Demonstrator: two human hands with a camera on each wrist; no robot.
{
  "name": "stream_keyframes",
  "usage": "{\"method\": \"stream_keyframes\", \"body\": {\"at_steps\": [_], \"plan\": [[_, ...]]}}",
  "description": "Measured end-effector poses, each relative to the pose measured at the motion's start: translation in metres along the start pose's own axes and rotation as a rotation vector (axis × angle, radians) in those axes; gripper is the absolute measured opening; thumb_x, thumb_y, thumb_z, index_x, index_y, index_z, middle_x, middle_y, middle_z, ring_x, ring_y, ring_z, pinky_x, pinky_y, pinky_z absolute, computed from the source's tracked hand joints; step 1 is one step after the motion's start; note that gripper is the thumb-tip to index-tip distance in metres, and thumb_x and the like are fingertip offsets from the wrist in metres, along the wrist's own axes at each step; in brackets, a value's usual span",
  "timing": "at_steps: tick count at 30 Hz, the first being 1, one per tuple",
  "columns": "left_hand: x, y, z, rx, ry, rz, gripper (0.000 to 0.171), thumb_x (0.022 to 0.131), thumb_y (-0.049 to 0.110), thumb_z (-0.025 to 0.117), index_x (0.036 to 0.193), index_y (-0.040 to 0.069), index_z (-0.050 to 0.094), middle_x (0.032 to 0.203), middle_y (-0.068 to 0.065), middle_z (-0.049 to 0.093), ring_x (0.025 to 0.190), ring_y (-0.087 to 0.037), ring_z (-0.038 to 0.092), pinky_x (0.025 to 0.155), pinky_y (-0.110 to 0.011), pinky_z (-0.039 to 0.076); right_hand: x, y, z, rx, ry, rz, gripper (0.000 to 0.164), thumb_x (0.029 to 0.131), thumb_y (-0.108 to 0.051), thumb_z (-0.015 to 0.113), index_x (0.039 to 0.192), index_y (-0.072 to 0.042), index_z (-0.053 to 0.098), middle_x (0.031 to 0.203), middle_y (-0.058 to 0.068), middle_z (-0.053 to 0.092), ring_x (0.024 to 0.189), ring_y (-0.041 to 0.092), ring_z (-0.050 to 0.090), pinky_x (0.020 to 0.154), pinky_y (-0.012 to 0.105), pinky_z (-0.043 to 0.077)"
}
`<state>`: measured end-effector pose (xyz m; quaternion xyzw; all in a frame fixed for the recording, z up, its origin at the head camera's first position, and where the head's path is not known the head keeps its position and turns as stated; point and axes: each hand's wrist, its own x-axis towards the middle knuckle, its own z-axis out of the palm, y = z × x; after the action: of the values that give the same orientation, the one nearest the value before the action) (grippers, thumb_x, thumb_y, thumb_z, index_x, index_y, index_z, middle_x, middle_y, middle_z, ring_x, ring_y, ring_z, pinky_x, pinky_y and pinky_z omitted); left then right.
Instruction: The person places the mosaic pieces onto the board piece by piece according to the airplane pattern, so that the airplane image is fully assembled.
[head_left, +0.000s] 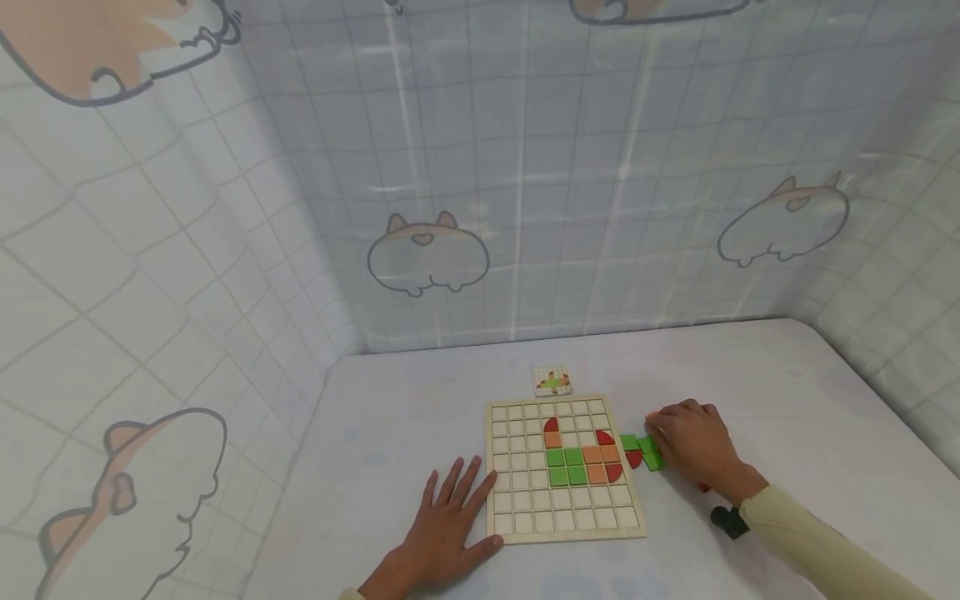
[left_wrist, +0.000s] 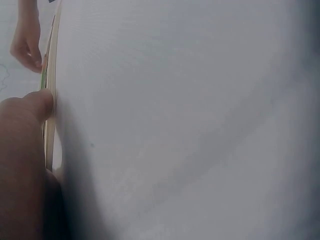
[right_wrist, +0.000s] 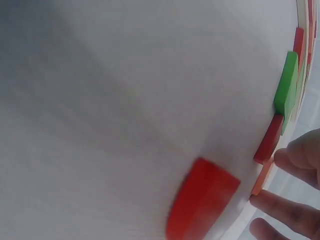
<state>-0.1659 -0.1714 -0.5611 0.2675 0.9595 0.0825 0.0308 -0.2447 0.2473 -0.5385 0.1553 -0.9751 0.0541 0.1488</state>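
Note:
A pale wooden grid board (head_left: 517,500) lies on the white table, with green tiles (head_left: 566,467), orange squares and red quarter-round pieces set in its cells. Fingers spread, my left hand (head_left: 447,533) rests flat at the board's left edge, its thumb at the lower left corner. Off the board's right side, my right hand (head_left: 693,442) is over the loose pieces. Between its thumb and a finger it pinches an orange tile (right_wrist: 263,177), seen edge-on in the right wrist view. Close by lie loose green tiles (head_left: 651,454) and a red quarter-round piece (head_left: 634,458).
A small pattern card (head_left: 552,381) lies beyond the board's far edge. Another red piece (right_wrist: 202,200) lies near the right hand. By the right wrist is a dark object (head_left: 729,522). Walls of printed curtain (head_left: 555,275) enclose the table at the back and sides.

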Motion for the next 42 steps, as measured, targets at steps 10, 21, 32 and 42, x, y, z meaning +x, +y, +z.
{"method": "stream_keyframes", "body": {"at_steps": [10,21,32,42], "plan": [[0.0,-0.001,0.002,0.002,-0.023,-0.016,0.085,0.091,0.077,0.027,0.159,0.029,0.013,0.165,-0.003,0.004,0.149,-0.03,-0.001,0.11,-0.064,0.005,0.01,0.012,-0.003,-0.011,-0.031,0.082,0.022,0.081,-0.015,0.08,0.102,-0.007,0.079,0.082,0.006,0.074,0.08,0.032,0.064,0.08,0.057,0.042],[0.001,-0.001,0.001,0.012,-0.02,-0.014,0.084,0.091,0.077,0.026,0.159,0.029,0.014,0.165,-0.003,0.005,0.149,-0.03,-0.001,0.11,-0.064,0.005,0.016,0.021,-0.002,-0.017,-0.018,0.103,0.024,0.072,-0.017,0.087,0.089,-0.005,0.075,0.071,0.006,0.069,0.063,0.024,0.06,0.074,0.055,0.046],[0.001,-0.001,0.002,0.0,-0.009,-0.005,0.083,0.092,0.076,0.028,0.159,0.028,0.014,0.165,-0.005,0.006,0.149,-0.031,0.0,0.11,-0.064,0.006,0.015,-0.006,-0.017,0.056,-0.009,0.059,0.027,0.074,-0.023,0.086,0.092,-0.006,0.077,0.088,0.009,0.073,0.076,0.028,0.062,0.077,0.055,0.046],[0.001,-0.002,0.005,-0.008,0.009,-0.003,0.084,0.092,0.076,0.029,0.159,0.028,0.015,0.165,-0.004,0.006,0.149,-0.031,0.0,0.11,-0.065,0.004,0.014,-0.037,-0.019,0.099,0.063,-0.076,0.02,0.07,-0.022,0.087,0.084,-0.012,0.077,0.087,0.002,0.074,0.08,0.024,0.065,0.075,0.049,0.046]]}}
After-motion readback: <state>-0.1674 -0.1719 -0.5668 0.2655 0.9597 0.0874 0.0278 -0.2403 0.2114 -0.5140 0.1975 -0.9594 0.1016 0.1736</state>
